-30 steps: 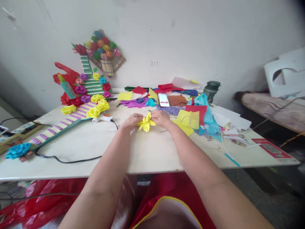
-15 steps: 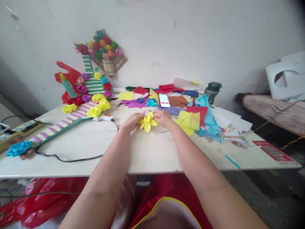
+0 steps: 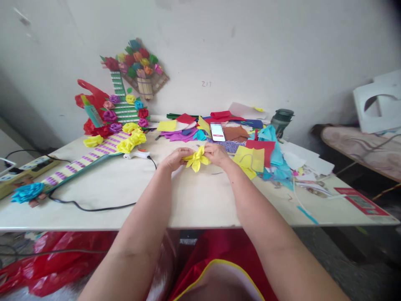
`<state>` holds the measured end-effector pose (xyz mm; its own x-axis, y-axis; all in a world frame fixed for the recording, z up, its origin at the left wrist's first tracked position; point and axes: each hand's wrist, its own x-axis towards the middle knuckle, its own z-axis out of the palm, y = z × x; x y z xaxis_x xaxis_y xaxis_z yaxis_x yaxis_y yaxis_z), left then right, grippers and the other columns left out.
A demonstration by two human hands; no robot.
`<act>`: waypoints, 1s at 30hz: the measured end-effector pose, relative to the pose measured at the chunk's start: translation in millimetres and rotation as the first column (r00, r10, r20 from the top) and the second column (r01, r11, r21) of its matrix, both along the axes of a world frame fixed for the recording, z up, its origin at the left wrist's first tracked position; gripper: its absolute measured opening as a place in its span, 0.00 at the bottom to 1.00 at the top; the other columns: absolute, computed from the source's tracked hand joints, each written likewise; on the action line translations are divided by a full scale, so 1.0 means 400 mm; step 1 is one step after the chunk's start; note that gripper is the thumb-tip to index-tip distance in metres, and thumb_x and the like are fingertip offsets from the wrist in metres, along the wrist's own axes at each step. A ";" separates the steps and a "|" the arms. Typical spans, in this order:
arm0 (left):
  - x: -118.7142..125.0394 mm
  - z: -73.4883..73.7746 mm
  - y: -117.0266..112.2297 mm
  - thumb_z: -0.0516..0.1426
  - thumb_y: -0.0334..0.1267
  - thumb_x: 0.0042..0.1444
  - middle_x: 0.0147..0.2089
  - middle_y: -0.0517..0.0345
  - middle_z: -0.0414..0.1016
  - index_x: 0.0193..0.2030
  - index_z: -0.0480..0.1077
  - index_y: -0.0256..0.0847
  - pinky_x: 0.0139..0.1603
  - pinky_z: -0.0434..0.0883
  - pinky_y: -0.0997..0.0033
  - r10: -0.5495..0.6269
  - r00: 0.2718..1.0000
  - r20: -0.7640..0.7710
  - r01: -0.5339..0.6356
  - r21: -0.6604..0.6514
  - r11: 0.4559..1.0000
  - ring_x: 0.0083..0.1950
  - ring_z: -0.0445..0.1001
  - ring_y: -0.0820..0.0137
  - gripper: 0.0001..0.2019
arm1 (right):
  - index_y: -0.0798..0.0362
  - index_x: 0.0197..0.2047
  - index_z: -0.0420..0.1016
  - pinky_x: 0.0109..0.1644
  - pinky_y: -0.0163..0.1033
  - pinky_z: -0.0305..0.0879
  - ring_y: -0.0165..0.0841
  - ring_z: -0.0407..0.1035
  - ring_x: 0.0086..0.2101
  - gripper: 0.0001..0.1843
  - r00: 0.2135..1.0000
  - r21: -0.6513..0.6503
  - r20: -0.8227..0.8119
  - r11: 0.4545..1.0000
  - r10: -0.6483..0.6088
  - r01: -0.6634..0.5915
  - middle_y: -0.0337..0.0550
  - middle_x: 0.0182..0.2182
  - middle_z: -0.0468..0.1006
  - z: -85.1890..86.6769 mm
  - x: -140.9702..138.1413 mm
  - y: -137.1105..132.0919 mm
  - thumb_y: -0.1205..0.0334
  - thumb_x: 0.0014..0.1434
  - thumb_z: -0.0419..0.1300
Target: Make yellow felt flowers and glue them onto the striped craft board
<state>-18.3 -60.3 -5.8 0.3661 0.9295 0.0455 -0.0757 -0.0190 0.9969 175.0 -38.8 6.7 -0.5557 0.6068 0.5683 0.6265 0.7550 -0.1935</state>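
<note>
Pinching ylw flwr [image 3: 197,158], vase [image 3: 145,88] w/ blooms [image 3: 138,57]

We see soft, diffuse light on the wall [image 3: 250,54], dimmer at left; fine detail blurs, the upper-right corner blackens, and pixelation masks part of the phone [image 3: 218,136].

Garment: a deep red garment [image 3: 216,242] covered the front of the body, its cloth lying in soft folds. A narrow yellow edging [image 3: 216,261] bordered it in a rounded arch. Within this arch a whitish inner face [image 3: 242,276] showed, shaded darker toward the middle. Limbs: the left forearm [image 3: 138,225] and right forearm [image 3: 260,217] were bare, as were the left hand [image 3: 176,159] and right hand [image 3: 217,154]. One small round spot [image 3: 232,182] marked the right forearm near the wrist.
</note>
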 end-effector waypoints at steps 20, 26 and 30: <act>0.001 -0.005 -0.007 0.60 0.38 0.36 0.15 0.64 0.58 0.17 0.64 0.35 0.18 0.52 0.77 0.086 0.993 -0.077 -0.094 -0.102 0.990 0.17 0.56 0.79 0.10 | 0.52 0.25 0.77 0.27 0.33 0.46 0.26 0.64 0.30 0.11 0.997 -0.005 0.055 0.999 0.047 -0.047 0.37 0.32 0.75 -0.008 -0.013 -0.001 0.64 0.52 0.53; -0.016 -0.014 0.002 0.60 0.36 0.37 0.15 0.63 0.60 0.20 0.67 0.33 0.19 0.52 0.78 0.058 0.995 -0.083 -0.065 -0.091 0.994 0.17 0.58 0.80 0.08 | 0.49 0.29 0.78 0.28 0.33 0.47 0.28 0.64 0.31 0.11 0.994 -0.011 0.108 1.000 0.027 -0.026 0.37 0.34 0.76 -0.011 -0.023 -0.007 0.62 0.53 0.53; -0.027 -0.021 0.009 0.61 0.37 0.36 0.18 0.61 0.65 0.23 0.69 0.33 0.21 0.55 0.78 0.014 0.995 -0.095 -0.022 -0.086 0.996 0.19 0.61 0.78 0.09 | 0.49 0.30 0.78 0.28 0.34 0.48 0.28 0.65 0.32 0.12 0.989 -0.014 0.144 1.000 0.012 -0.010 0.37 0.35 0.75 -0.006 -0.028 -0.016 0.61 0.54 0.52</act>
<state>-28.9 -56.6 -14.2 0.3481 0.9349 -0.0698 0.0184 0.0676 0.9975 164.0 -45.2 4.3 -0.6382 0.6068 0.4738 0.6402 0.7601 -0.1112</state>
